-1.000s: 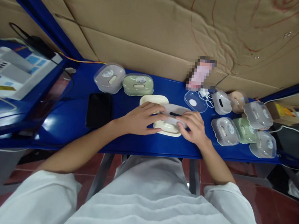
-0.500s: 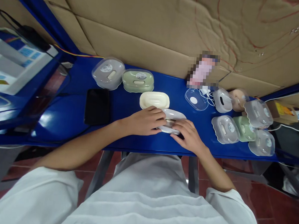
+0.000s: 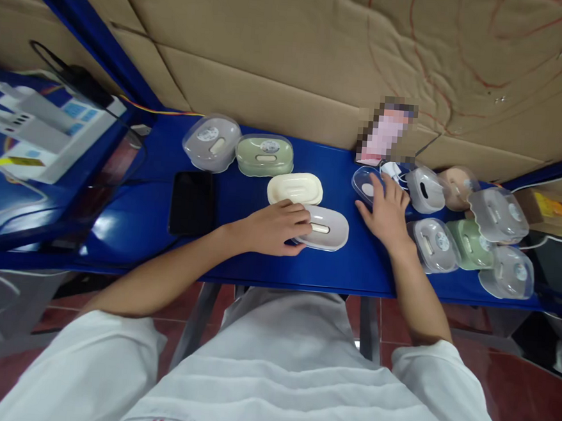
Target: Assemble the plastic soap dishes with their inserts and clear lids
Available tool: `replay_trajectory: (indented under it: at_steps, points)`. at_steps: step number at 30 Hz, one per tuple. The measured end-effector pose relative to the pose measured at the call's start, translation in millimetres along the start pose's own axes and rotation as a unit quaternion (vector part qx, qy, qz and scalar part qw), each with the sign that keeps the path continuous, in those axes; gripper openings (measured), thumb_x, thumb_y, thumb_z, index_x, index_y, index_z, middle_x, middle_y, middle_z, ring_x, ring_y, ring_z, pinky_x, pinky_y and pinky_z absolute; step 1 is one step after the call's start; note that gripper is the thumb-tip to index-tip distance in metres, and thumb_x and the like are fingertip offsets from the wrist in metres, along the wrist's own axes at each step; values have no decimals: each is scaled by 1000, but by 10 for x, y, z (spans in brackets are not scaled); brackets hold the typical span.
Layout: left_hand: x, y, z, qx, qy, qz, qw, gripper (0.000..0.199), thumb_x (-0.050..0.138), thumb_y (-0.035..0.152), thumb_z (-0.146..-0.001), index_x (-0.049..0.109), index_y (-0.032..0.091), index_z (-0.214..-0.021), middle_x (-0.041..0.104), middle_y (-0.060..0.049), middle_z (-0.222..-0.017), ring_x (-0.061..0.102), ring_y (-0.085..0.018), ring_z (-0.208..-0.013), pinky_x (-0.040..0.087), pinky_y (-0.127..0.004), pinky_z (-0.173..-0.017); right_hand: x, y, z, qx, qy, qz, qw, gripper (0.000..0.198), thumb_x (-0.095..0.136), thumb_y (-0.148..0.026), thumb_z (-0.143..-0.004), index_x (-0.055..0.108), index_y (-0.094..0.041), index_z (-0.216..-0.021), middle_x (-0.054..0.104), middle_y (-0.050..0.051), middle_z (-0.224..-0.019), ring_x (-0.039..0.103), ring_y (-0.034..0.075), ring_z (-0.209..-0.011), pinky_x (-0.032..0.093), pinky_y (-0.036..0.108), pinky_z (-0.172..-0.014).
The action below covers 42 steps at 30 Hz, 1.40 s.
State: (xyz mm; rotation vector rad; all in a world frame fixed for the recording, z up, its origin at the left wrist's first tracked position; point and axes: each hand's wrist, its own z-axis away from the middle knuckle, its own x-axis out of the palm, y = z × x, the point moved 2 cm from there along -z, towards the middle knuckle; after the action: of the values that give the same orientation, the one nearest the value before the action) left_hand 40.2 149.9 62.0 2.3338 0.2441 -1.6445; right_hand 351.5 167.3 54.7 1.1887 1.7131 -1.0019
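My left hand lies over the left end of a light grey oval dish, with the fingers curled on its rim and the thumb at its near side. A cream strip sits in a slot in the middle of this dish. Just behind it, touching or very close, is a cream oval dish with a raised ridge inside. To the right, my right hand reaches over a clear plastic lid bearing a round white label. Its fingers are spread, with the tips at the lid's right side; a firm hold cannot be made out.
A grey lidded box and a green lidded box stand at the back left, near a black tablet-like device. Several lidded boxes crowd the right. A white cable and a blurred-out phone-like object are at the back.
My right hand has left the grey dish and moved right and away from me to the clear lid. My left hand stays on the dish. The view has shifted slightly.
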Motion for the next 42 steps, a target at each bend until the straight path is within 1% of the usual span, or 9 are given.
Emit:
replay_trajectory:
  at_steps: [6,16,19,23,29,32,35,38,42]
  points:
    - [25,-10,11,5,-11,-20,1000,16,70,33,-104,73,17,-105,75,-10,-111,67,-27,-109,50,-41,-98,110,243,69,76,-76,-12,994,40,60,-49,-107,75,-19,-126,75,20,-132,67,39,-124,48,64,-110]
    - [-73,-58,49,-18,156,-87,984,41,72,30,-106,65,26,-146,66,-15,-148,67,-32,-133,58,-47,-110,-116,-283,173,-34,122,-353,927,46,58,-62,-107,65,-27,-136,72,3,-95,73,22,-87,62,40,-87]
    - [-91,1,57,2,207,-154,966,55,71,19,-106,57,36,-156,64,-10,-157,62,-29,-147,58,-46,-117,-79,-320,214,-3,60,-436,898,51,46,-71,-109,65,-29,-132,64,-1,-79,69,20,-69,62,37,-70]
    - [-167,126,30,53,210,-190,958,48,72,19,-105,61,31,-150,64,-8,-160,58,-25,-154,57,-44,-125,-17,-373,265,71,-32,-508,858,59,34,-77,-111,67,-30,-125,50,-6,-62,55,16,-46,49,30,-47]
    - [-185,166,15,89,207,-75,971,37,75,14,-103,66,19,-139,67,-14,-156,51,-27,-160,52,-47,-131,8,-474,291,95,-85,-510,851,56,38,-72,-112,71,-29,-125,50,-5,-63,46,13,-42,42,28,-41]
    - [-122,96,50,67,203,-23,977,43,75,11,-102,65,19,-144,67,-15,-156,49,-28,-162,52,-50,-131,-2,-489,291,84,-41,-473,876,56,40,-72,-111,65,-30,-139,67,2,-89,56,14,-54,50,29,-48]
    - [-77,17,84,36,213,10,976,45,78,16,-102,65,23,-145,69,-14,-154,52,-28,-159,56,-51,-126,-62,-509,307,-2,14,-384,923,63,43,-71,-110,52,-31,-158,62,14,-145,74,23,-98,67,41,-82]
    - [-40,-43,88,20,211,22,977,42,79,27,-103,66,24,-143,72,-14,-149,59,-29,-153,58,-51,-123,-115,-541,329,-120,-5,-289,950,71,50,-71,-108,45,-33,-167,42,16,-170,59,37,-146,58,57,-117]
    - [24,-87,59,14,171,19,985,27,72,39,-108,73,25,-131,79,-11,-134,72,-26,-136,61,-46,-116,-89,-574,338,-209,-94,-227,946,72,62,-65,-106,47,-34,-169,45,14,-173,46,38,-160,46,62,-130]
